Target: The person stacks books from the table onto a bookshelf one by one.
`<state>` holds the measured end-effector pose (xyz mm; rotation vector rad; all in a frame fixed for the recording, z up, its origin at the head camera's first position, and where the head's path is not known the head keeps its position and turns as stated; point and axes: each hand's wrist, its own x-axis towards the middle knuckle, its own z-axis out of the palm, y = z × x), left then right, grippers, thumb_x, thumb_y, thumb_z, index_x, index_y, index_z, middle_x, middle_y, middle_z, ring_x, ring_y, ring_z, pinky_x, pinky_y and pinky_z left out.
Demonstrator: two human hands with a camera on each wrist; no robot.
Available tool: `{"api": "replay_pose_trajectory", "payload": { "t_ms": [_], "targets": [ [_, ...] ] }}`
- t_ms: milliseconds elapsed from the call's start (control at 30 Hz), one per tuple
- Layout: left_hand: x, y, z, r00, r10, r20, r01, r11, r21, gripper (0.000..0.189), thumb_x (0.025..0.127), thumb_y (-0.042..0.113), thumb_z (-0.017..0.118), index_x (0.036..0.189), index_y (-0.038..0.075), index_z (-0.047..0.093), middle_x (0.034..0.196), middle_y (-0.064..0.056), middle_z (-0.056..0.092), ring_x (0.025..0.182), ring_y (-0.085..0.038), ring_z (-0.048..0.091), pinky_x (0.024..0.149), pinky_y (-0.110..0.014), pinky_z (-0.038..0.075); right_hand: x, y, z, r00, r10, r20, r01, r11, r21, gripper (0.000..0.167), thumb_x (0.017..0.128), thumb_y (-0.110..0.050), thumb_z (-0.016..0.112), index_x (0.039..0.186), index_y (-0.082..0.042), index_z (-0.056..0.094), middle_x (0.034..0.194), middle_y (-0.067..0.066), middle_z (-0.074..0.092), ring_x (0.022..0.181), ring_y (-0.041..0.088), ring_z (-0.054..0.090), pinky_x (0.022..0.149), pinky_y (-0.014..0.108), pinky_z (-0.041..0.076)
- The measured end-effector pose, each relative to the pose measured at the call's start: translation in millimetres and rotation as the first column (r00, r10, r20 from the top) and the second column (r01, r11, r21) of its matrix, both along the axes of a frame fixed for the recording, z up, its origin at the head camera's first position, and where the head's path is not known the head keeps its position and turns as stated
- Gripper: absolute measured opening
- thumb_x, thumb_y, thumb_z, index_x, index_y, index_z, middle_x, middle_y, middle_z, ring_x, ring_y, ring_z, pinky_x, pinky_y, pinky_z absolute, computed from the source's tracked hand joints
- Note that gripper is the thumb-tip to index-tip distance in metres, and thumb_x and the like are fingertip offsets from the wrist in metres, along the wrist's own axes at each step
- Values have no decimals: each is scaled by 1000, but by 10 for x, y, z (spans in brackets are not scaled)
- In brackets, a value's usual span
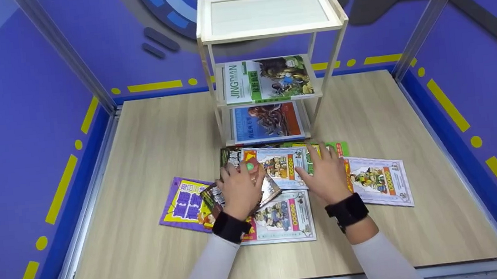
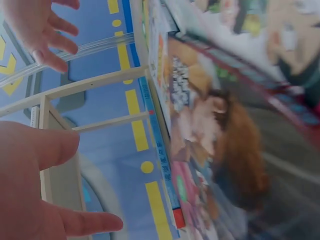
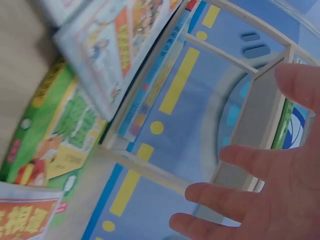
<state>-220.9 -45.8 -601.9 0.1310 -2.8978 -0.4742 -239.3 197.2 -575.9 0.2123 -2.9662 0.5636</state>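
Observation:
Over the book pile in front of the shelf, my left hand (image 1: pixel 240 190) is spread above a dark-covered book (image 1: pixel 273 192). In the left wrist view its fingers (image 2: pixel 90 220) are extended and grip nothing. To the right, my right hand (image 1: pixel 328 175) hovers with spread fingers by the right edge of a white comic book (image 1: pixel 273 155); the right wrist view shows nothing in its fingers (image 3: pixel 220 200). Another white comic book (image 1: pixel 299 219) lies nearer the front. A purple and yellow book (image 1: pixel 184 205) sticks out at left, a pale lavender book (image 1: pixel 380 181) at right.
A wooden shelf rack (image 1: pixel 272 32) stands behind the pile. Its middle level holds a green and white book (image 1: pixel 265 81), its bottom level a blue book (image 1: pixel 265 122). A green book (image 1: pixel 343 148) lies partly covered. Purple panels (image 1: pixel 15 134) enclose the wooden table (image 1: pixel 139 145).

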Motion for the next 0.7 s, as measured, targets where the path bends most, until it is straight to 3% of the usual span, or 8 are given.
{"api": "replay_pose_trajectory", "payload": {
  "t_ms": [233,700],
  "targets": [
    [79,-136,-62,1000,27,-1,-27,999,-18,71,96,62,69,142,8,61,149,-34,54,138,-58,50,103,-76,45,72,106,-91,998,-35,57,33,999,23,86,100,-60,62,165,-9,38,167,34,32,150,61,33,117,80,29],
    [96,-201,-16,997,23,69,-22,1000,-6,77,98,61,66,151,5,54,152,-35,51,143,-60,44,107,-79,42,48,43,-98,999,-14,49,13,1000,17,84,100,-57,64,163,-7,41,164,38,35,150,62,34,120,75,32]
  ]
}}
